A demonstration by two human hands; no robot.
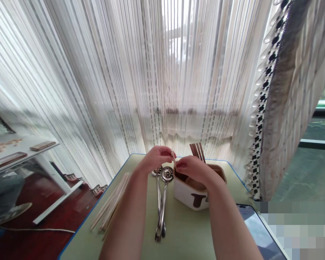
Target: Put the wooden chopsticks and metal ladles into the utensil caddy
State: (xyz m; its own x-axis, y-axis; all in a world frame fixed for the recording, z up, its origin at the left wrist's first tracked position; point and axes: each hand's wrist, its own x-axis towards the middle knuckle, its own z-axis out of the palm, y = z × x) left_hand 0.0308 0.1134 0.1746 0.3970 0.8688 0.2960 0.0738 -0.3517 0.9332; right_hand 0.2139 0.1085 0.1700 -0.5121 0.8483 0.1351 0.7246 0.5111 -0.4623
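Between its thumb and fingertips, my left hand (161, 156) pinches the upper end of a pale wooden chopstick (174, 159). My right hand (192, 167) is over the near-left part of a white and brown utensil holder (188, 195), its curled fingertips closed at the chopstick's lower part. The holder partly hides what those fingers do. Several dark brown chopsticks (197, 151) stand upright at the holder's back. Two metal slotted spoons (167, 175) lie with crossed handles left of the holder. A loose bundle of pale chopsticks (113, 202) lies beyond my left forearm.
The small green table (178, 231) has a blue edge. A tablet or phone (260, 231) lies at its right side. Sheer curtains (124, 72) hang behind. At left, a white table (40, 151) holds small pieces and trays; a person's leg (5, 195) shows beneath.
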